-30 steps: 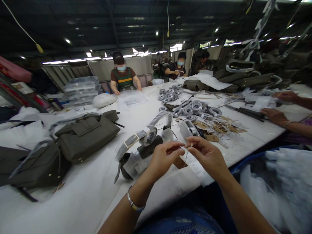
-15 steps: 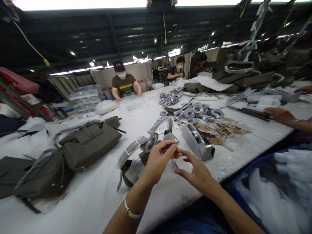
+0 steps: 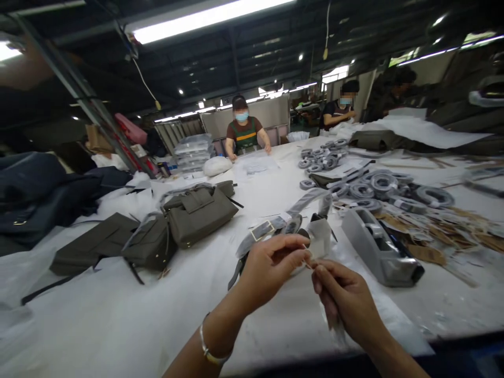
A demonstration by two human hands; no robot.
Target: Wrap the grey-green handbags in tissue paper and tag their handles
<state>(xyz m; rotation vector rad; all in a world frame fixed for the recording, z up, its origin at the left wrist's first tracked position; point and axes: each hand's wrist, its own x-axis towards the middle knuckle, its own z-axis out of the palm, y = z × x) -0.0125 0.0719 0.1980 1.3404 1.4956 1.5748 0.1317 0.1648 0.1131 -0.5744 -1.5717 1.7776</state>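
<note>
My left hand and my right hand meet just above the white table, fingertips pinched together on a thin pale strand or strip too small to name. A clear plastic piece hangs below my right hand. Just behind my hands lies a dark strap wrapped in clear plastic with a small rectangular buckle. A grey tape dispenser stands to the right of my hands.
Olive-green bags lie at the left of the table, with dark fabric beyond them. Several rolled grey straps and brown paper tags cover the right side. Two masked people work at the far end.
The view has swung left and dropped closer to the table. My hands have come nearer each other and now pinch the strand together; the co-worker's hands at the right have left the frame.
</note>
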